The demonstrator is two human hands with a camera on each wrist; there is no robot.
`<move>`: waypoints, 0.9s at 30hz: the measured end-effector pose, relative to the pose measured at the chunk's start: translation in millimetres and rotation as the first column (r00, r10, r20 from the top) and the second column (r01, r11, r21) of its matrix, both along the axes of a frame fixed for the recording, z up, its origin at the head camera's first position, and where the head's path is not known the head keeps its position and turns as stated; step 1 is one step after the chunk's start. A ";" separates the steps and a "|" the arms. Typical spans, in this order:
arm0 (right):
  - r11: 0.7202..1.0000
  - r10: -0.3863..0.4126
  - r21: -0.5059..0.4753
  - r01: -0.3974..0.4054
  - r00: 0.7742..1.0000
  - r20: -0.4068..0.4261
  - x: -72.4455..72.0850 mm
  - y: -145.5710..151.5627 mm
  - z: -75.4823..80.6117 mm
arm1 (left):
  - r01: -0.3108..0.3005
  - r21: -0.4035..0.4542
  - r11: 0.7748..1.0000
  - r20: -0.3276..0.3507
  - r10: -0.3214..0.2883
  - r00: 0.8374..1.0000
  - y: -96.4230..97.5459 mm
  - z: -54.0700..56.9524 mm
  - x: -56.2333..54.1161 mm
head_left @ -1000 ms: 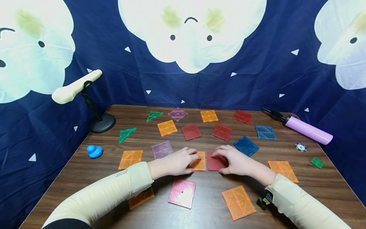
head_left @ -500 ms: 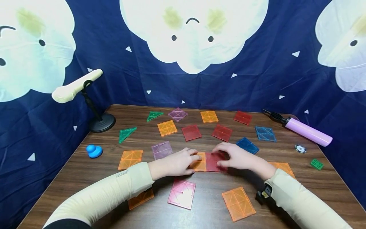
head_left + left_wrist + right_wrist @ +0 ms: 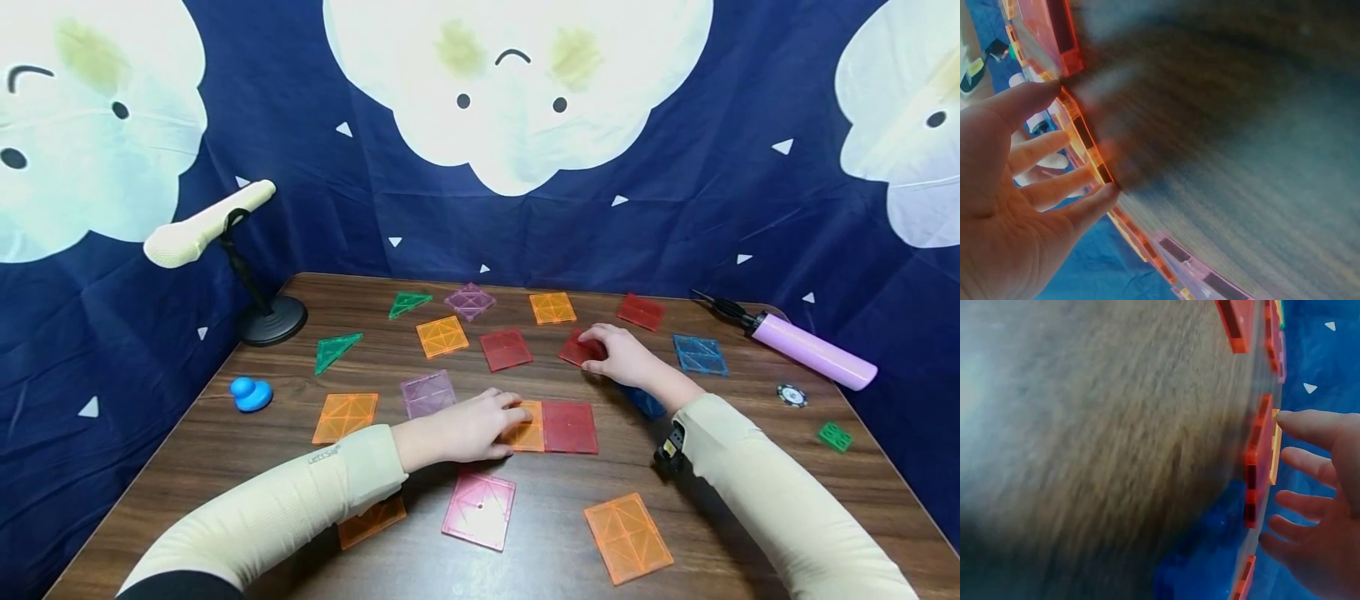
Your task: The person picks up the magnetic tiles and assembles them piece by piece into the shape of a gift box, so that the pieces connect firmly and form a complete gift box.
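Observation:
Thumb and fingertips of my left hand (image 3: 476, 427) hold opposite edges of an orange square tile (image 3: 531, 427), which lies flat on the wooden table. A red square tile (image 3: 570, 427) lies flush against its right edge. Farther back, my right hand (image 3: 621, 354) hovers with spread fingers over another red tile (image 3: 573, 350), partly covering it. In the right wrist view the fingers appear apart from that red tile (image 3: 1260, 456). A dark blue tile (image 3: 645, 403) is half hidden under the right wrist.
Around the hands lie a pink tile (image 3: 480, 510), an orange tile (image 3: 628, 537), a purple tile (image 3: 428, 394) and several other tiles. A blue rubber duck (image 3: 251, 394) and a black stand (image 3: 272, 321) are left; a lilac pump (image 3: 813, 350), poker chip (image 3: 792, 395) and green brick (image 3: 835, 437) are right.
My right hand slid a red tile left against the orange one, let it go, and moved back to another red tile. The left hand has stayed on the orange tile.

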State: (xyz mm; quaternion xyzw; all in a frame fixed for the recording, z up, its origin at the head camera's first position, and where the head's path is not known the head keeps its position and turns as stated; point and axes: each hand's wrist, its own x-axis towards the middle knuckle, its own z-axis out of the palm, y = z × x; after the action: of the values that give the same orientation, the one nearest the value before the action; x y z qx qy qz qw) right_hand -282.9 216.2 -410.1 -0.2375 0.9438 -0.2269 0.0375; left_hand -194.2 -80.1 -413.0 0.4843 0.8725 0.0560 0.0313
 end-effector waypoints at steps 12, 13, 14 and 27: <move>0.994 0.106 0.000 -0.106 0.994 0.035 1.7 -11.3 -6.2 | -0.030 -0.030 0.999 0.034 0.031 0.999 3.2 6.5 2.4; 0.992 0.129 0.000 -0.129 0.991 0.030 3.2 -12.5 -6.3 | -0.032 -0.029 0.999 0.034 0.033 0.999 3.2 6.6 2.2; 0.989 0.148 0.002 -0.148 0.989 0.028 4.6 -13.5 -6.7 | -0.033 -0.030 0.999 0.032 0.034 0.999 3.4 6.7 1.9; 0.964 0.267 -0.013 -0.267 0.961 0.076 18.9 -20.9 -8.7 | -0.038 -0.045 0.998 0.021 0.039 0.999 5.9 5.6 0.6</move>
State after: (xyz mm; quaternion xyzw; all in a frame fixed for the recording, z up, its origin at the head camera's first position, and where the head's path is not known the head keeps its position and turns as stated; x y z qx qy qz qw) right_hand -263.9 195.3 -418.8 -0.3538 0.9007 -0.2301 0.1037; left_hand -193.6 -74.2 -407.4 0.4661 0.8822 0.0427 0.0507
